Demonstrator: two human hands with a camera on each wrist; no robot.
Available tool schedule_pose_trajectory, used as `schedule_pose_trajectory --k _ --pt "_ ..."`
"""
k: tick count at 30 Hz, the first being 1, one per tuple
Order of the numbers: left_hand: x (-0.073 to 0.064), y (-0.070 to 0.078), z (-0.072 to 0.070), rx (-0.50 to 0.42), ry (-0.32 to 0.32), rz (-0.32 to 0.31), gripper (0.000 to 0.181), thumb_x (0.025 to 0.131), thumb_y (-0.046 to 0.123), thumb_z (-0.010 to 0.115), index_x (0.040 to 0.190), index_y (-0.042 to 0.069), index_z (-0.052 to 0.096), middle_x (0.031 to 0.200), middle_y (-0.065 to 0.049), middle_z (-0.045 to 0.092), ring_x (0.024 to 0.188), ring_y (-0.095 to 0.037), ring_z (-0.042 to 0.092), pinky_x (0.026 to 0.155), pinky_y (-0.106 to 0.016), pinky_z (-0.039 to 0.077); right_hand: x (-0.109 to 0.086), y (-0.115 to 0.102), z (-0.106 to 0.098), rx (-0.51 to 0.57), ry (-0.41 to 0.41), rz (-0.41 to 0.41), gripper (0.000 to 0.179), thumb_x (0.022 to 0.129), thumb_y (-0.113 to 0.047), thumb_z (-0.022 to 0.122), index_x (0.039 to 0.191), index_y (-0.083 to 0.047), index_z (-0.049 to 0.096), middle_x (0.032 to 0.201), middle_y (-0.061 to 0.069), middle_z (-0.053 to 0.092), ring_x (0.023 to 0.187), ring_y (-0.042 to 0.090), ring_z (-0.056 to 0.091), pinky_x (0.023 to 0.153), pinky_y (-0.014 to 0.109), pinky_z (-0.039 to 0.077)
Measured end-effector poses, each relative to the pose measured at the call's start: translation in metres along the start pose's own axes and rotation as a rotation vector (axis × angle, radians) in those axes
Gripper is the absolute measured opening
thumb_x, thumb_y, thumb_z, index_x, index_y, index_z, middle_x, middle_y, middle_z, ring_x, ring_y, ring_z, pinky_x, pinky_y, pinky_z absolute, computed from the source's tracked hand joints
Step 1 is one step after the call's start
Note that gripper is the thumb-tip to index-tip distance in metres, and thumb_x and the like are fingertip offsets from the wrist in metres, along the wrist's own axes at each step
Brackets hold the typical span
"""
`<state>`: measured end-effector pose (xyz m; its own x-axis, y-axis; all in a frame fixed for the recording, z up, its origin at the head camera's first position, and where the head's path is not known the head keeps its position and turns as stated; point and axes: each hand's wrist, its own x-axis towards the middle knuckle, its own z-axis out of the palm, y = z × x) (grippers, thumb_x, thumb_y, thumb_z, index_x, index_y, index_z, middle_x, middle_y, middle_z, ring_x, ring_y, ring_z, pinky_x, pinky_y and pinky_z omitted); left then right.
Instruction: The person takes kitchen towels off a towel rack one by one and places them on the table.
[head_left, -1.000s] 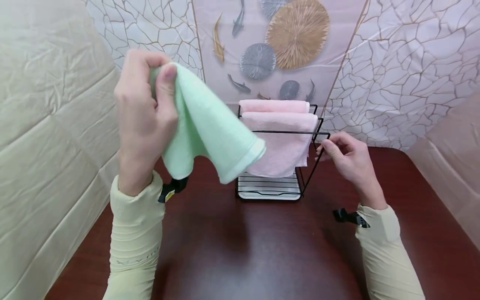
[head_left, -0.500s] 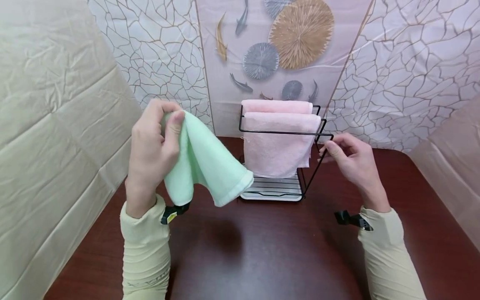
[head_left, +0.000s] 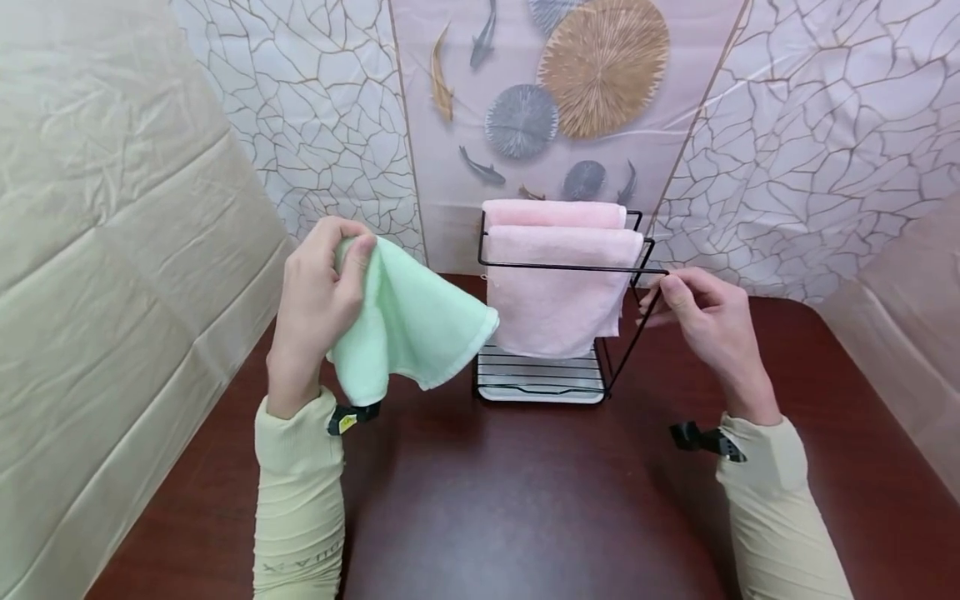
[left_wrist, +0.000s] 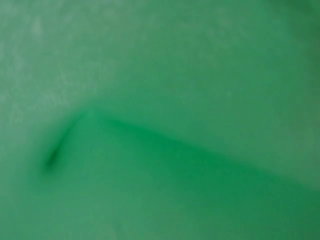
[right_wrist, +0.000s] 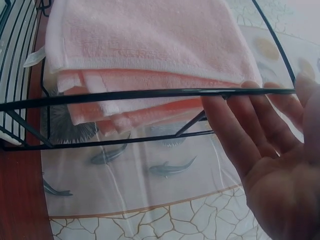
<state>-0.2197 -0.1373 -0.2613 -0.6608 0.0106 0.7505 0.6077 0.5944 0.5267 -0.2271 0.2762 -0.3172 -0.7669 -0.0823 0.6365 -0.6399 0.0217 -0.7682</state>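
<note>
My left hand (head_left: 318, 312) pinches a mint-green towel (head_left: 420, 321) by its upper edge, thumb in front. The towel hangs in folds left of a black wire rack (head_left: 570, 267), its right corner close to the rack. Blurred green cloth (left_wrist: 160, 75) fills the left wrist view and hides that hand. My right hand (head_left: 712, 325) holds the rack's front right upright near the top corner. In the right wrist view, the fingers (right_wrist: 225, 125) reach behind the black bar. Two pink towels, the front one (head_left: 555, 292) and the back one (head_left: 555, 212), drape over the farther bars.
A white tray (head_left: 540, 392) lies at the rack's base, under wire slats. The rack stands on a dark red-brown table (head_left: 525, 492). Behind it hangs a patterned backdrop (head_left: 517, 179) with fish and round shapes. Beige cloth (head_left: 135, 275) walls the left side.
My left hand has come down and moved right with the green towel, nearer the rack. The towel's lower edge has spread wider. My right hand keeps its grip on the rack.
</note>
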Motion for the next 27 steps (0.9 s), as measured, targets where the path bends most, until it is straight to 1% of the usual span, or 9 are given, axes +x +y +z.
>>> schedule_pose_trajectory --k 6,9,12,15,18,22,25,27 --pt "0.005 -0.017 0.010 0.021 -0.063 -0.072 0.023 0.101 0.022 0.055 0.101 0.001 0.063 0.103 -0.015 0.066 0.089 -0.026 0.057 0.077 -0.034 0.042 0.001 0.001 0.003 0.004 0.059 0.033 0.025 0.097 0.000 0.055 0.087 0.022 0.059 0.073 0.010 0.069 0.060 0.017 0.070 0.058 0.028 0.058" --pt "0.009 -0.024 0.014 0.030 -0.092 -0.091 0.024 0.101 0.024 0.054 0.102 0.003 0.063 0.106 -0.014 0.067 0.092 -0.027 0.058 0.080 -0.037 0.043 0.000 0.000 0.002 0.000 0.084 0.042 0.026 0.097 0.000 0.056 0.086 0.023 0.057 0.071 0.010 0.068 0.058 0.017 0.069 0.057 0.028 0.058" --pt "0.012 -0.031 0.018 0.036 -0.111 -0.107 0.023 0.101 0.024 0.054 0.103 0.003 0.064 0.106 -0.014 0.067 0.092 -0.027 0.058 0.081 -0.037 0.043 -0.001 -0.001 0.002 -0.033 0.099 0.038 0.026 0.097 0.000 0.056 0.085 0.023 0.057 0.070 0.008 0.069 0.058 0.015 0.069 0.056 0.025 0.057" --pt "0.013 -0.037 0.022 0.045 -0.121 -0.122 0.023 0.101 0.023 0.054 0.103 0.002 0.064 0.107 -0.014 0.067 0.094 -0.028 0.059 0.083 -0.039 0.042 0.000 -0.004 0.004 -0.086 0.102 0.040 0.026 0.097 0.000 0.056 0.084 0.023 0.057 0.069 0.003 0.069 0.057 0.012 0.068 0.056 0.023 0.057" --pt "0.013 -0.043 0.025 0.058 -0.137 -0.136 0.023 0.101 0.022 0.054 0.102 0.002 0.064 0.106 -0.015 0.067 0.089 -0.030 0.057 0.081 -0.039 0.042 0.001 -0.007 0.007 -0.158 0.103 0.038 0.027 0.097 -0.001 0.056 0.083 0.021 0.058 0.069 -0.001 0.068 0.056 0.011 0.067 0.056 0.022 0.056" --pt "0.013 -0.052 0.030 0.074 -0.156 -0.158 0.022 0.100 0.022 0.056 0.103 0.003 0.065 0.106 -0.014 0.068 0.088 -0.030 0.057 0.080 -0.039 0.042 0.002 -0.010 0.012 -0.292 0.110 0.027 0.026 0.098 -0.004 0.056 0.082 0.017 0.061 0.069 -0.005 0.067 0.055 0.009 0.067 0.056 0.021 0.056" --pt "0.015 -0.061 0.031 0.079 -0.162 -0.197 0.024 0.100 0.025 0.056 0.104 0.004 0.066 0.106 -0.015 0.070 0.086 -0.030 0.058 0.077 -0.038 0.042 0.002 -0.009 0.014 -0.374 0.118 0.027 0.026 0.098 -0.006 0.056 0.081 0.014 0.063 0.068 -0.006 0.066 0.055 0.008 0.066 0.056 0.021 0.056" --pt "0.017 -0.070 0.031 0.083 -0.167 -0.229 0.026 0.101 0.026 0.055 0.105 0.004 0.066 0.106 -0.015 0.070 0.084 -0.029 0.057 0.075 -0.037 0.041 0.002 -0.008 0.015 -0.393 0.121 0.028 0.027 0.098 -0.006 0.057 0.081 0.013 0.064 0.068 -0.005 0.066 0.055 0.008 0.066 0.057 0.020 0.056"
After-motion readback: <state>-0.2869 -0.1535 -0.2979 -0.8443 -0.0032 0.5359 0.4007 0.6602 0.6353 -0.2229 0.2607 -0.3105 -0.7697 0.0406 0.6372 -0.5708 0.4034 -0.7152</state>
